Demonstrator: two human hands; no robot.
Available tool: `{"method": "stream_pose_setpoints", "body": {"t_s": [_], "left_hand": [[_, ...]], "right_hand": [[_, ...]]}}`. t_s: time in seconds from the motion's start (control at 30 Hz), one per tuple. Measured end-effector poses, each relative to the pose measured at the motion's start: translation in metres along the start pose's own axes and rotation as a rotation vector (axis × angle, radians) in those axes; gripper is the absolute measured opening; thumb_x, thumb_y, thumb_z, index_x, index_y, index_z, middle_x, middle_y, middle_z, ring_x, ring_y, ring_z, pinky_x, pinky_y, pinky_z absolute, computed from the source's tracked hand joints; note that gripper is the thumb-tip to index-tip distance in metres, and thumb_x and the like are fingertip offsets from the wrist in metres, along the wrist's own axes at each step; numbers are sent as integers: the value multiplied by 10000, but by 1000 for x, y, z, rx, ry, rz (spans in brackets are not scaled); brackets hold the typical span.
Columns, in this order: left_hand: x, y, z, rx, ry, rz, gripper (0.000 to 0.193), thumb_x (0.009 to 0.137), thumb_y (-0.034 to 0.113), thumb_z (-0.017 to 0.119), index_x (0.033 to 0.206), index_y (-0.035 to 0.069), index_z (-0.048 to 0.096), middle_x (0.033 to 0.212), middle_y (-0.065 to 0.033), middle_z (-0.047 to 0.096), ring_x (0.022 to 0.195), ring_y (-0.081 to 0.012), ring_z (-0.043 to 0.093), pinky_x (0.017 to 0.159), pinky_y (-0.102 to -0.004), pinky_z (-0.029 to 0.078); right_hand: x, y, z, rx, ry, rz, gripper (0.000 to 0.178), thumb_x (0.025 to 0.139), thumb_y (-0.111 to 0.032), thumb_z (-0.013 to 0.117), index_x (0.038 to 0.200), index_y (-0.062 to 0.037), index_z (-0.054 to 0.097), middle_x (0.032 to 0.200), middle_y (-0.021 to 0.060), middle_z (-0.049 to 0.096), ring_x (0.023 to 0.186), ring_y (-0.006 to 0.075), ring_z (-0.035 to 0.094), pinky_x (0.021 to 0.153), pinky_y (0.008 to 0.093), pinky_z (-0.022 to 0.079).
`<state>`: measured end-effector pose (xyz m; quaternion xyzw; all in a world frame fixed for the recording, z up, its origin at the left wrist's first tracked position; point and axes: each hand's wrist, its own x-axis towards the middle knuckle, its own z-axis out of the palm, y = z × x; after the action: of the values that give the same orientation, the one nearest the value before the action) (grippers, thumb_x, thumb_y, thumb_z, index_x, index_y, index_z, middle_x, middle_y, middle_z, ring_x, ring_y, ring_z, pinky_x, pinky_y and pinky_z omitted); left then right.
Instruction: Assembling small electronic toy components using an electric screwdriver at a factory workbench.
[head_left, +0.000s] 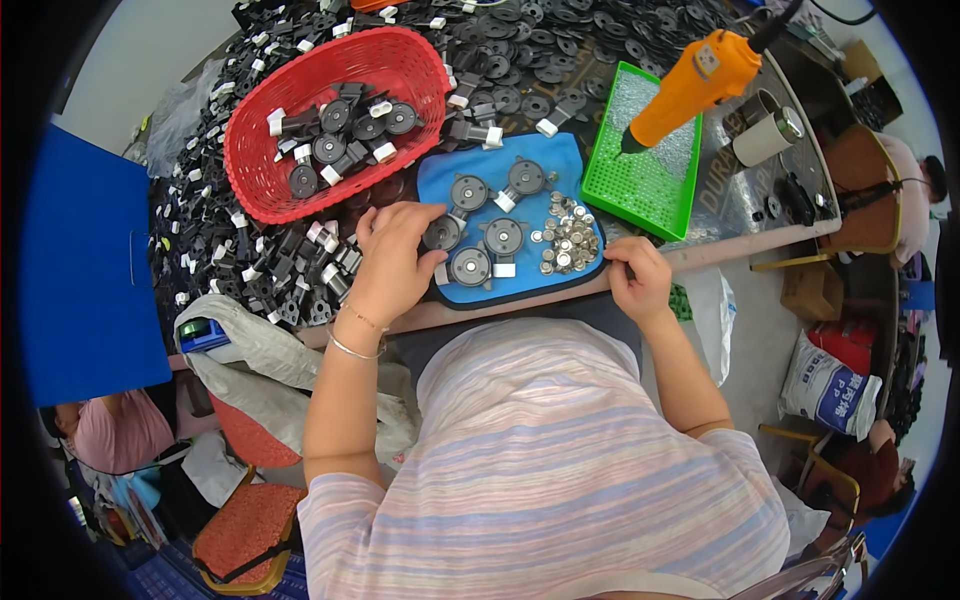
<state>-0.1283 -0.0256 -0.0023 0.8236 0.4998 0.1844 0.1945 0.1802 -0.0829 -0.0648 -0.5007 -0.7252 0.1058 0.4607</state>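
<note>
On a blue mat [465, 168] lie several black round parts with short arms and white ends, among them one dark disc part [503, 237] near the middle. My left hand [392, 262] is at the mat's left edge, its thumb and index finger closed around another black round part [442, 234]. A pile of small silvery metal caps [570, 240] sits on the mat's right side. Beside that pile my right hand [642, 280] has its fingers curled and pinched together at the mat's edge. Whatever the right fingertips hold is too small to make out.
A red basket [240, 160] with similar parts stands back left. An orange electric screwdriver [690, 90] hangs over a green tray [640, 200] of small screws. Loose black parts [290, 265] cover the table's left and back. A cup [765, 138] stands at right.
</note>
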Motion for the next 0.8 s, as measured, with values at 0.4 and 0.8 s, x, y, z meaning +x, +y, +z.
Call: {"method": "stream_pose_setpoints", "body": {"t_s": [0.4, 0.8], "left_hand": [[2, -7, 2, 15, -27, 18, 464, 648, 77, 733, 1091, 86, 593, 1119, -56, 553, 1138, -255, 453, 1008, -494, 237], [16, -19, -3, -213, -134, -8, 433, 624, 65, 746, 1032, 10, 612, 1110, -126, 581, 1046, -320, 526, 928, -373, 396]], "right_hand": [[1, -2, 0, 17, -3, 13, 179, 677, 134, 526, 788, 9, 590, 805, 125, 608, 738, 247, 607, 633, 293, 481], [69, -13, -36, 309, 438, -97, 607, 697, -22, 700, 1224, -32, 400, 1234, 115, 440, 1118, 243, 467, 920, 377, 400]]}}
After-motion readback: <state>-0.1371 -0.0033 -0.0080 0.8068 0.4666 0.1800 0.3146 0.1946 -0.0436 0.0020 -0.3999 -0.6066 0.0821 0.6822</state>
